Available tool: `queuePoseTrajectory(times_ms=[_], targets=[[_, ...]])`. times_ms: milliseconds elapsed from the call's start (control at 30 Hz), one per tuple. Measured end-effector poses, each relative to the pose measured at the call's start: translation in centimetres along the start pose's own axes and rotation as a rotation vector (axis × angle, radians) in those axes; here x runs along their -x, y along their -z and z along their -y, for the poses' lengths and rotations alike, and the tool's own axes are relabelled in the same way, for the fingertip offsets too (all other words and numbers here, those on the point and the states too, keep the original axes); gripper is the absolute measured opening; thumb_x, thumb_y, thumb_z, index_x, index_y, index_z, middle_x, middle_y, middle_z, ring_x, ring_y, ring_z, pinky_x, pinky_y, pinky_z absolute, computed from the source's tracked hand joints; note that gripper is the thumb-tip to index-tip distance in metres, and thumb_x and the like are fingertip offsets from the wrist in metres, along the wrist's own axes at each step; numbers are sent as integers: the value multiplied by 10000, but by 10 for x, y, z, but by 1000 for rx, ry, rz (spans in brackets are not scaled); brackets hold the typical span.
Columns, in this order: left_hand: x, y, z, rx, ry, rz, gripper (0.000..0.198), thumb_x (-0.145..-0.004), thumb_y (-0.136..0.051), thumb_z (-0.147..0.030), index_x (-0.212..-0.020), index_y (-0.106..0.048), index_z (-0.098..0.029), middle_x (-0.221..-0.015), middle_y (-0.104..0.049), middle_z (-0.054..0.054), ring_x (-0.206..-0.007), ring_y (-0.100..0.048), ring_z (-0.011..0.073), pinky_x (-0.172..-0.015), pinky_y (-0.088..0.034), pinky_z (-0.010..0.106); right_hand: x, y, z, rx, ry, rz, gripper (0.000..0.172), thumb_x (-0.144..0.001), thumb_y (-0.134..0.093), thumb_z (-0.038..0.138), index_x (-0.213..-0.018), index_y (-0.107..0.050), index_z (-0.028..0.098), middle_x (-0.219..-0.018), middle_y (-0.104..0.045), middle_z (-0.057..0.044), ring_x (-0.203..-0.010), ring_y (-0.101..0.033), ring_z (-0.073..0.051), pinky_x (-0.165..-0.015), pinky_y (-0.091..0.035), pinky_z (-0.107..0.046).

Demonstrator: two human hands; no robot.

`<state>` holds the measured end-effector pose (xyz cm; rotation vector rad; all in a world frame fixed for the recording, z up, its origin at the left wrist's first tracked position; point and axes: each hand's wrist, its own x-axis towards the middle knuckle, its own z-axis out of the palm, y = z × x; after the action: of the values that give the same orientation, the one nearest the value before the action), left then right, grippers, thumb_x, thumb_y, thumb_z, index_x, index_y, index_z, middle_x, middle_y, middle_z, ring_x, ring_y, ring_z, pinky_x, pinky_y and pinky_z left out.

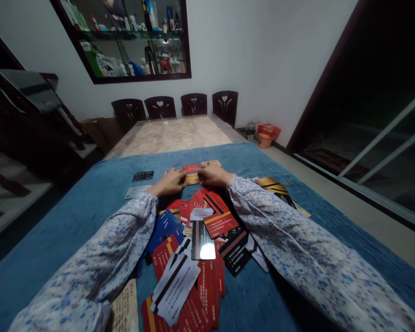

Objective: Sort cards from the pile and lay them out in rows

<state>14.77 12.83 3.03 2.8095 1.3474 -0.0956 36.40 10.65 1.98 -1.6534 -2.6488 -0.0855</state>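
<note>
Both my arms in flowered sleeves reach forward over a blue cloth (72, 216). My left hand (168, 181) and my right hand (211, 174) lie side by side with fingers curled down, each pinching an end of a tan card (192, 179) flat on the cloth. A red card (191, 168) and another tan card (211, 163) lie just beyond it. Between my forearms lies a loose heap of cards (197, 249), red, blue, black and white.
A black card (143, 175) and a pale card (137, 191) lie left of my left hand. Gold and black cards (275, 186) sit by my right sleeve. Beyond the cloth are a marble tabletop (173, 136), several dark chairs (192, 103) and a wall cabinet (131, 39).
</note>
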Motion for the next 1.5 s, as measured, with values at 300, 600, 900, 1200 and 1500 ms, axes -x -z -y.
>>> queuePoseTrajectory(times_ms=[300,600,900,1200,1500], targets=[[-2,3,2,8,-28,35,314,-867,-561,-280,-1147,-688,-219,-1298,-623,125,-1279,-489,359,-1026,-442,538,0,0,1,-2,-38,34,335,-891,-693,399,-1167,-750,217,-1242,-692,-129,-1195,-549,-326,-886,-424,-348],[-7,2,4,-2,-35,55,331,-855,-555,-283,-1149,-691,-217,-1276,-616,144,-1272,-487,373,-997,-436,545,3,6,8,20,-63,49,346,-900,-673,378,-1196,-750,218,-1278,-687,-125,-1216,-549,-315,-906,-432,-340],[-13,6,1,32,-6,67,269,-799,-591,-268,-1046,-676,-205,-1196,-663,112,-1228,-496,364,-1019,-442,558,6,17,17,14,-100,85,351,-882,-661,323,-1197,-760,201,-1314,-670,-146,-1238,-543,-334,-920,-465,-358],[-14,7,-2,-7,11,59,288,-786,-594,-239,-1049,-707,-204,-1193,-651,138,-1241,-487,381,-1012,-450,576,7,16,20,36,-126,67,350,-875,-640,335,-1178,-758,205,-1333,-666,-146,-1261,-527,-351,-939,-470,-389],[-14,7,-1,-36,-21,28,279,-787,-583,-257,-1021,-724,-199,-1201,-639,155,-1233,-485,383,-988,-452,553,10,21,13,64,-93,38,367,-926,-616,389,-1233,-719,215,-1342,-649,-153,-1234,-529,-336,-946,-456,-417]])
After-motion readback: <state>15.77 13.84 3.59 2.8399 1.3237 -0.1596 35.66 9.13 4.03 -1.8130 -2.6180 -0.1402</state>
